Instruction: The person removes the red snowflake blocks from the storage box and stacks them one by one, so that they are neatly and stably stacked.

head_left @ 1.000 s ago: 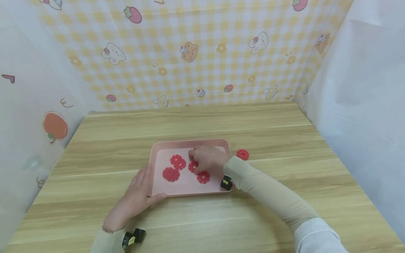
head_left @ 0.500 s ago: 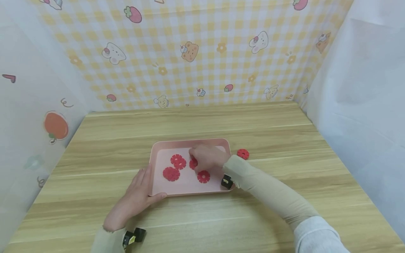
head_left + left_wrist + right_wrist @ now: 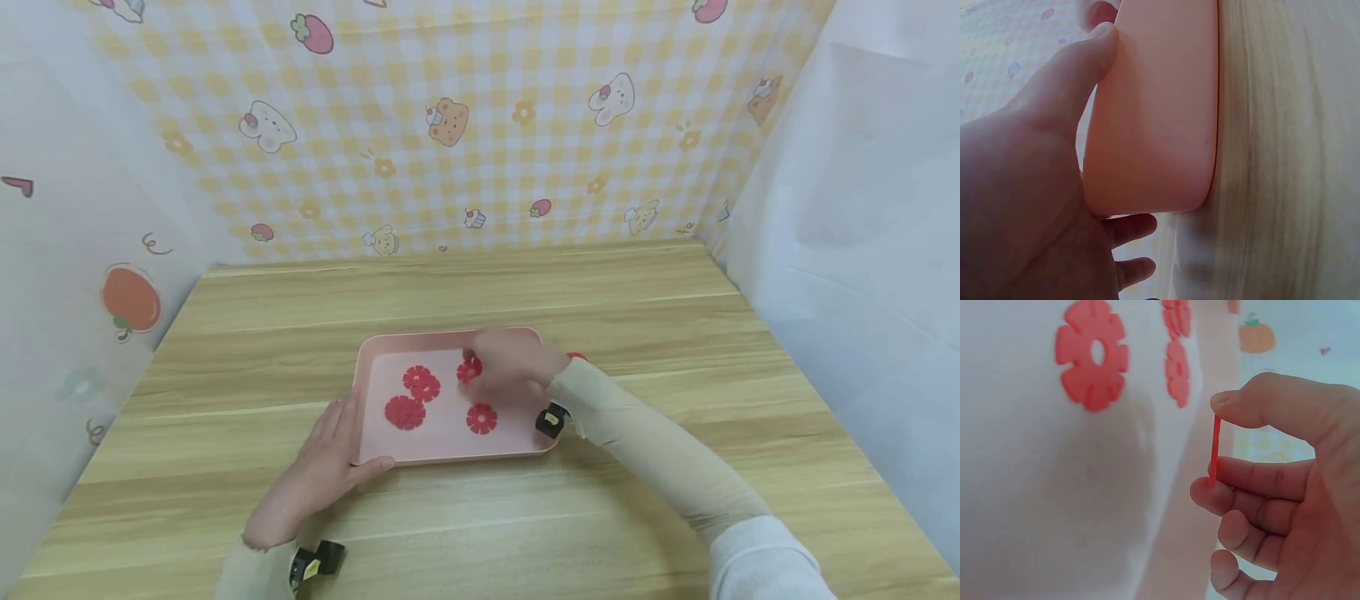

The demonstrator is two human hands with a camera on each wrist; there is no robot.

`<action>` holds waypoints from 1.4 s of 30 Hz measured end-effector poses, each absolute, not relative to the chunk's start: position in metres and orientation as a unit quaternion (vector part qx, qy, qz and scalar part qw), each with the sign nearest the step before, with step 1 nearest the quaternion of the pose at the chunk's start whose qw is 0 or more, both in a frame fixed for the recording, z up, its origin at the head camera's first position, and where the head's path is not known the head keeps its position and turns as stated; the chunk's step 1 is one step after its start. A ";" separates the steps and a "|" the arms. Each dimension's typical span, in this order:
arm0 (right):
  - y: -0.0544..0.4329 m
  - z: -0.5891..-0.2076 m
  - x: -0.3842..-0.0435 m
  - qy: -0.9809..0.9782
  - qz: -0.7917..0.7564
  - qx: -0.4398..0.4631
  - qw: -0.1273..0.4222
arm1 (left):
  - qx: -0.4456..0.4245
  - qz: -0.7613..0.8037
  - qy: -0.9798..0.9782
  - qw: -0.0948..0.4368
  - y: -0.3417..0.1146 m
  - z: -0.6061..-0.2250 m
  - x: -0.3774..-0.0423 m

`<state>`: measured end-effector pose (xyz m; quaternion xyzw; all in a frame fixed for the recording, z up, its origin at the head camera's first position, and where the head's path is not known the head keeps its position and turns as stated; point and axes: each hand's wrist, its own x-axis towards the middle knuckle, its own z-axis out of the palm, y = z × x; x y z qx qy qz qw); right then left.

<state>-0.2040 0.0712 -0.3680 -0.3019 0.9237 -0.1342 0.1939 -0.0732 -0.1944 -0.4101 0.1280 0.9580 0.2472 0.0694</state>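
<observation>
I pinch a thin red disc (image 3: 1215,450) by its edges over the shallow pink tray (image 3: 1154,119). In it lie more notched red discs (image 3: 472,419), some overlapping, one apart toward my side.

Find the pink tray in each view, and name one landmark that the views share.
Head: pink tray, slightly below centre.
Left wrist: the tray's outer wall, upper centre, cut by the top edge.
Right wrist: the tray's floor, filling the left.
Shared landmark: checked cloth.
</observation>
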 end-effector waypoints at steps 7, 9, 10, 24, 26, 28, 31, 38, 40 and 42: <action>0.093 -0.357 -0.209 0.926 -0.141 -0.318 0.145 | 0.130 0.241 0.959 0.072 -0.194 -0.410 -0.074; 0.100 -0.355 -0.210 0.928 -0.146 -0.317 0.134 | 0.130 0.240 0.959 0.073 -0.194 -0.410 -0.075; 0.104 -0.355 -0.210 0.929 -0.149 -0.312 0.131 | 0.130 0.241 0.959 0.074 -0.194 -0.410 -0.075; 0.158 -0.354 -0.208 0.946 -0.173 -0.253 0.105 | 0.136 0.247 0.957 0.068 -0.197 -0.413 -0.075; 0.167 -0.356 -0.208 0.947 -0.177 -0.247 0.100 | 0.136 0.246 0.957 0.069 -0.197 -0.412 -0.074; 0.175 -0.359 -0.208 0.948 -0.184 -0.241 0.094 | 0.135 0.245 0.957 0.071 -0.197 -0.412 -0.074; 0.188 -0.365 -0.207 0.949 -0.197 -0.233 0.080 | 0.133 0.246 0.957 0.075 -0.197 -0.413 -0.074; 0.210 -0.375 -0.205 0.949 -0.218 -0.213 0.079 | 0.134 0.247 0.957 0.075 -0.196 -0.415 -0.075; 0.213 -0.378 -0.205 0.949 -0.219 -0.211 0.080 | 0.135 0.245 0.957 0.074 -0.196 -0.415 -0.075; 0.216 -0.381 -0.206 0.950 -0.219 -0.207 0.084 | 0.135 0.246 0.957 0.073 -0.195 -0.415 -0.076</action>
